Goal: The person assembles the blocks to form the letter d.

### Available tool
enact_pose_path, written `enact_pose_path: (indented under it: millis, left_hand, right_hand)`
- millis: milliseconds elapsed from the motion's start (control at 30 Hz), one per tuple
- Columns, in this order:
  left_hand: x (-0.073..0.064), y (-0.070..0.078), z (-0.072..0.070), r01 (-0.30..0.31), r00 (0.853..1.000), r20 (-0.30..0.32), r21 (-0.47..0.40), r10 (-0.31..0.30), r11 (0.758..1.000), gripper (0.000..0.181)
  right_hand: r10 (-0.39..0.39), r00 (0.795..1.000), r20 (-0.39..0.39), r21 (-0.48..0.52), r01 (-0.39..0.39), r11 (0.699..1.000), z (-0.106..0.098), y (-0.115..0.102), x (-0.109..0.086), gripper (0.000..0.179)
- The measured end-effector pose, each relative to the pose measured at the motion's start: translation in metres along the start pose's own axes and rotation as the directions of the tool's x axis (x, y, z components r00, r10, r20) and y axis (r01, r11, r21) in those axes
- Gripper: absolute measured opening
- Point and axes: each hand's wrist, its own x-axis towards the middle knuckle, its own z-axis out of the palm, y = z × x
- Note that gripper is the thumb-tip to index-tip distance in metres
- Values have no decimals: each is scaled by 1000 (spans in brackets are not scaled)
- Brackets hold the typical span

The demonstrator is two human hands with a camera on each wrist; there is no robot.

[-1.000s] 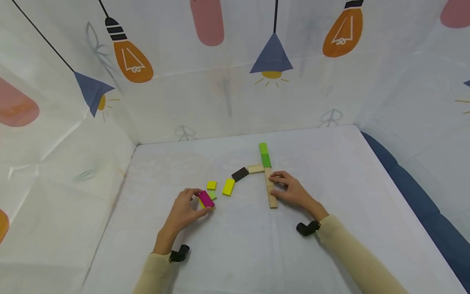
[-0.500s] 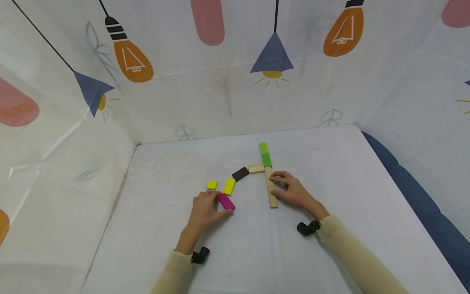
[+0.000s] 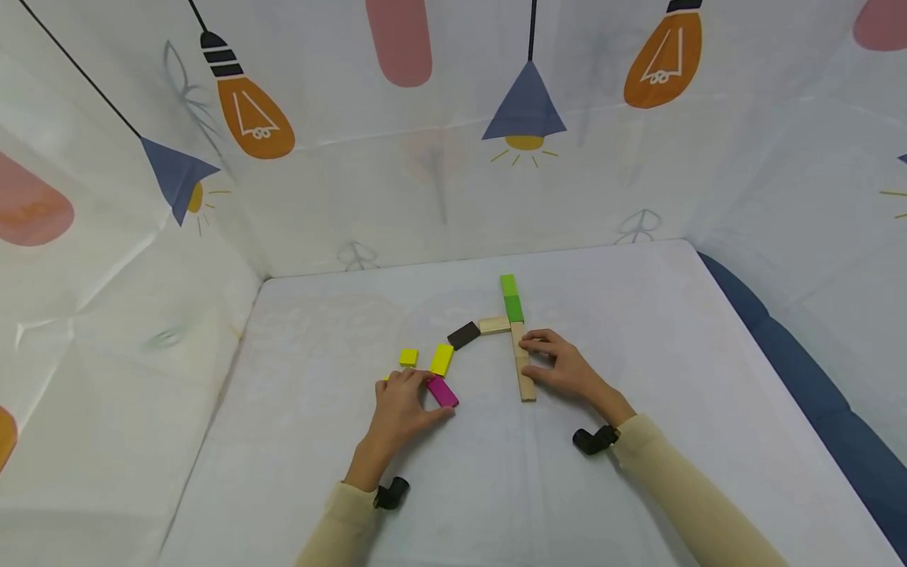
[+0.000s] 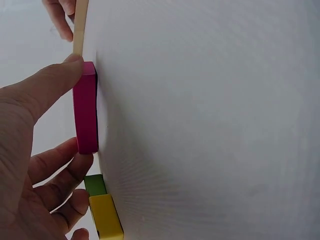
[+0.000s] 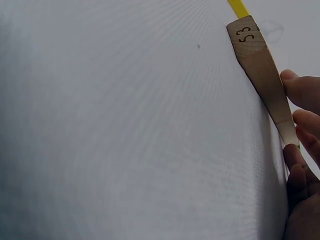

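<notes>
My left hand [image 3: 400,405] pinches a magenta wooden block [image 3: 442,391] lengthwise, thumb on one end and fingers at the other. That block lies at the lower end of a yellow block [image 3: 442,360]; whether they touch is hard to tell. From the yellow block a curve continues through a dark brown block [image 3: 464,336] and a plain wood block [image 3: 494,325]. This reaches a straight column of plain blocks [image 3: 527,386] below and green blocks [image 3: 512,309] above. With relaxed fingers, my right hand [image 3: 567,370] touches the plain column's right side.
A small yellow block [image 3: 409,357] sits left of the curve. Behind the left fingers, the left wrist view has a green block [image 4: 95,185] and another yellow block [image 4: 106,216]. A white cloth covers the table [image 3: 602,504]; printed fabric walls [image 3: 439,197] stand around it.
The left hand has carried the magenta block rightward from the loose blocks to the yellow block's lower end, and nudged it slightly right in the last half second. The right hand has stayed put.
</notes>
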Motion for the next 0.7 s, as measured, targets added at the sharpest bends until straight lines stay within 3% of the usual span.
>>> enact_pose_path:
  millis: [567,700]
  left_hand:
    - [-1,-3,1,-6,1000,25,35,5,999,71]
    - [-2,-6,-3,-30,999,32,17,29,999,70]
  right_hand:
    - [7,1000,2,9,-7,1000,0,1,-1,48]
    - [5,1000,-1,6,-5,1000,1,1,-1,48]
